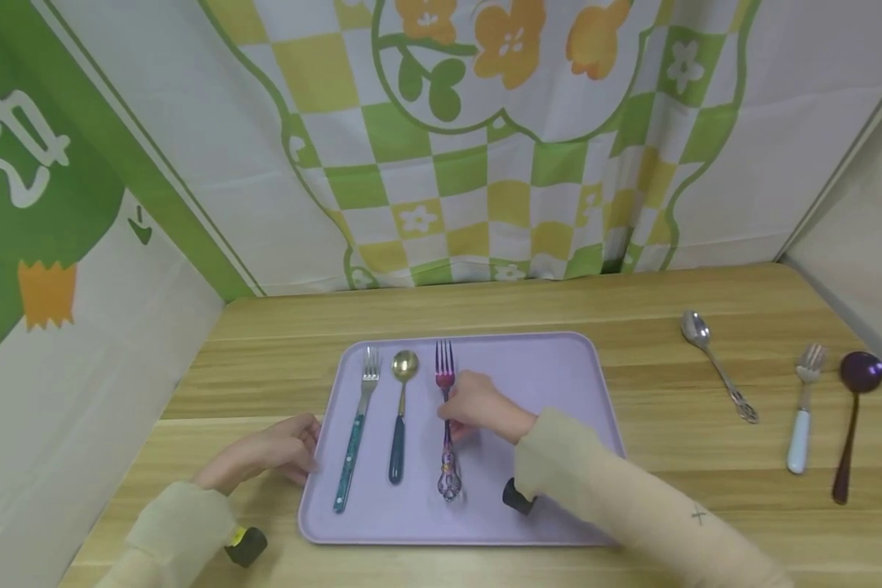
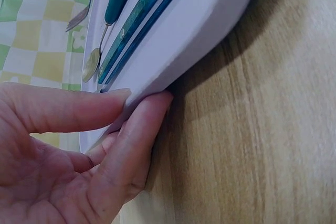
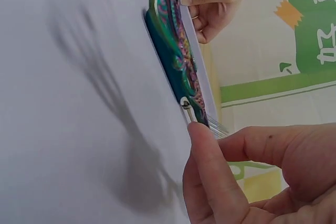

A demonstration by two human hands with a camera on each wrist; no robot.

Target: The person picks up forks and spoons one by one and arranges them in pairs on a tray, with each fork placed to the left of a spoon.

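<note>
A lilac tray (image 1: pixel 536 359) lies on the wooden table. My left hand (image 1: pixel 282 449) pinches its left rim between thumb and fingers, close up in the left wrist view. Over the tray's middle, my right hand (image 1: pixel 481 404) pinches a purple, iridescent fork (image 1: pixel 448 469) by its stem, tines pointing away from me. In the right wrist view the fork's ornate handle (image 3: pixel 178 45) shows, with its shadow on the tray. To its left lie a gold spoon with a dark teal handle (image 1: pixel 397 449) and a silver fork with a speckled green handle (image 1: pixel 349 465).
Right of the tray, a silver spoon (image 1: pixel 720 367), a fork with a light blue handle (image 1: pixel 799 437) and a dark purple ladle-like spoon (image 1: pixel 848 433) lie on the table (image 1: pixel 676 457). A checked, flowered cloth (image 1: pixel 470 188) hangs behind the table.
</note>
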